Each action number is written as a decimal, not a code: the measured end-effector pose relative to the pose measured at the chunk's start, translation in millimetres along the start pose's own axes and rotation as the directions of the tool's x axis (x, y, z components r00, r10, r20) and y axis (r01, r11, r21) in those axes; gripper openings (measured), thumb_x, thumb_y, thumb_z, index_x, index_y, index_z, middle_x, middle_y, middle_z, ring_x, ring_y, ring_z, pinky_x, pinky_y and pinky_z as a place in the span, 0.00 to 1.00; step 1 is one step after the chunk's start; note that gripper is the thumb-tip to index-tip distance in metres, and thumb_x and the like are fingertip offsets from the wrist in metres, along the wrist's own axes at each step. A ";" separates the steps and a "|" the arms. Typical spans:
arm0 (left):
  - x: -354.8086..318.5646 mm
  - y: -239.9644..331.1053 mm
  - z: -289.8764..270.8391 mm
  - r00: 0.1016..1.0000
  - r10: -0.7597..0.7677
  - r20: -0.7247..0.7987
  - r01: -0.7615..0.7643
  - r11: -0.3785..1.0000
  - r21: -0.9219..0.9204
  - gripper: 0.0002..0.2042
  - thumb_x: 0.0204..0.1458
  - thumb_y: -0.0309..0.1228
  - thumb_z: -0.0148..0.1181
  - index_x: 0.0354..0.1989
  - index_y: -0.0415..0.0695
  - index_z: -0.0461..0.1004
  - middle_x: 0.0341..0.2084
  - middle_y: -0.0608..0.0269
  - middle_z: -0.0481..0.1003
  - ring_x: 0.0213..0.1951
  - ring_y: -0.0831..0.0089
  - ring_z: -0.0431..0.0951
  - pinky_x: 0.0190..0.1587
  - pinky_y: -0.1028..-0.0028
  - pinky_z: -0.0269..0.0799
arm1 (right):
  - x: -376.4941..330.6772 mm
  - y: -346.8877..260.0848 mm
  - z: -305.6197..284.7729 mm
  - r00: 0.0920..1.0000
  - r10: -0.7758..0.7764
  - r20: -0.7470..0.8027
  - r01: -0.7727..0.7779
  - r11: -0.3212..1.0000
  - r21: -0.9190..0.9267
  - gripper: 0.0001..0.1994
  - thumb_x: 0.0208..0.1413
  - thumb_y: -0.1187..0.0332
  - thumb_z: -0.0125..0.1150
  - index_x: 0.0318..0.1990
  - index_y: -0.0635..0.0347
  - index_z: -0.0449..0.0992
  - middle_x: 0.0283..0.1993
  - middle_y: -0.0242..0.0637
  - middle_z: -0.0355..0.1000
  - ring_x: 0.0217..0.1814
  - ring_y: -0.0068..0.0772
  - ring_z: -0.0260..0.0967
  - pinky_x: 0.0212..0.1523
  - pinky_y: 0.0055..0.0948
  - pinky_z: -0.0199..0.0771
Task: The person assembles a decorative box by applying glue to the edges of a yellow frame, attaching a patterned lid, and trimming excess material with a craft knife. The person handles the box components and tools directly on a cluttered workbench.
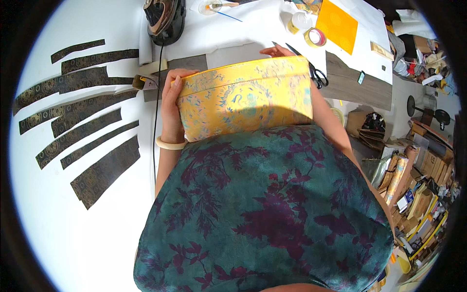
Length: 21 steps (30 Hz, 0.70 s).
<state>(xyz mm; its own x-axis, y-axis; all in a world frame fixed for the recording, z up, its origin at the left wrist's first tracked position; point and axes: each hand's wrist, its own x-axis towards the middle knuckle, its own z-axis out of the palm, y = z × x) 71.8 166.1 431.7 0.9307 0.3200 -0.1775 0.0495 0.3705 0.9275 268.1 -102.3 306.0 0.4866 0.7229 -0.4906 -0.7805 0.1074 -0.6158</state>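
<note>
A yellow brocade-covered board [245, 97] with a blue and green pattern is held upright against my body, over my teal and maroon floral garment [262, 214]. My left hand [170, 104] grips its left edge, with a cream bangle [170, 144] on the wrist. My right hand [276, 50] curls over the top right corner; only the fingers show, the rest is hidden behind the board.
An iron [164, 18] stands at the far edge of the white table [73, 233], its cord running toward me. Several dark patterned fabric strips [82, 117] lie to the left. Scissors [316, 74], tape rolls [315, 36] and an orange sheet [336, 24] lie beyond. Cluttered boxes fill the floor at right.
</note>
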 end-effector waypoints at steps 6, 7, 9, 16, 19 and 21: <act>-29.2 -18.9 -3.7 0.989 0.059 -0.133 -0.058 0.998 0.013 0.13 0.68 0.37 0.48 0.46 0.40 0.73 0.46 0.58 0.75 0.51 0.71 0.74 0.58 0.71 0.67 | -55.4 18.3 34.1 0.902 -0.431 0.037 0.433 0.899 -0.072 0.45 0.61 0.27 0.43 0.64 0.64 0.67 0.64 0.47 0.67 0.67 0.42 0.67 0.66 0.44 0.68; -29.8 -22.3 -2.6 0.988 0.084 -0.133 -0.080 0.996 0.038 0.14 0.68 0.38 0.48 0.46 0.40 0.73 0.46 0.58 0.74 0.52 0.70 0.74 0.60 0.70 0.66 | -64.3 13.8 39.1 0.852 -0.516 0.085 0.523 0.843 -0.124 0.46 0.60 0.26 0.44 0.65 0.64 0.66 0.65 0.48 0.66 0.68 0.42 0.66 0.67 0.44 0.67; -34.3 -26.3 -1.2 0.985 0.133 -0.114 -0.127 0.990 0.057 0.16 0.67 0.41 0.48 0.46 0.40 0.73 0.46 0.58 0.73 0.53 0.69 0.73 0.61 0.68 0.64 | -75.4 10.6 44.6 0.813 -0.566 0.133 0.582 0.795 -0.174 0.41 0.59 0.35 0.54 0.67 0.61 0.63 0.67 0.48 0.63 0.69 0.41 0.64 0.69 0.42 0.65; -49.2 -35.8 8.0 0.956 0.266 -0.121 -0.257 0.963 0.084 0.21 0.67 0.48 0.42 0.45 0.41 0.73 0.45 0.58 0.71 0.53 0.67 0.71 0.62 0.66 0.63 | -106.8 14.7 59.5 0.851 -0.525 -0.022 0.518 0.845 -0.131 0.25 0.58 0.60 0.64 0.60 0.59 0.69 0.65 0.44 0.66 0.66 0.37 0.66 0.65 0.36 0.68; -48.4 -34.0 6.9 0.968 0.207 -0.139 -0.201 0.978 0.052 0.23 0.69 0.48 0.39 0.44 0.41 0.73 0.44 0.58 0.71 0.53 0.68 0.71 0.62 0.66 0.63 | -108.6 13.1 60.3 0.850 -0.527 -0.019 0.519 0.842 -0.143 0.24 0.57 0.61 0.65 0.60 0.59 0.70 0.65 0.43 0.66 0.65 0.37 0.66 0.65 0.35 0.67; -47.3 -38.5 -0.3 0.962 0.238 -0.131 -0.228 0.970 0.088 0.28 0.71 0.52 0.33 0.44 0.39 0.75 0.45 0.56 0.73 0.53 0.67 0.72 0.62 0.66 0.64 | -104.7 16.0 59.9 0.824 -0.566 0.026 0.554 0.796 -0.244 0.32 0.65 0.41 0.53 0.62 0.59 0.68 0.66 0.46 0.65 0.67 0.38 0.65 0.68 0.38 0.65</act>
<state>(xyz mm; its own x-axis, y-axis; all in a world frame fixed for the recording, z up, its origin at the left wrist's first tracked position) 25.7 137.0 404.3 0.8598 0.5105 0.0071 -0.1326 0.2099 0.9687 181.2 -135.3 384.5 0.8322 0.5531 -0.0399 -0.2559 0.3193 -0.9125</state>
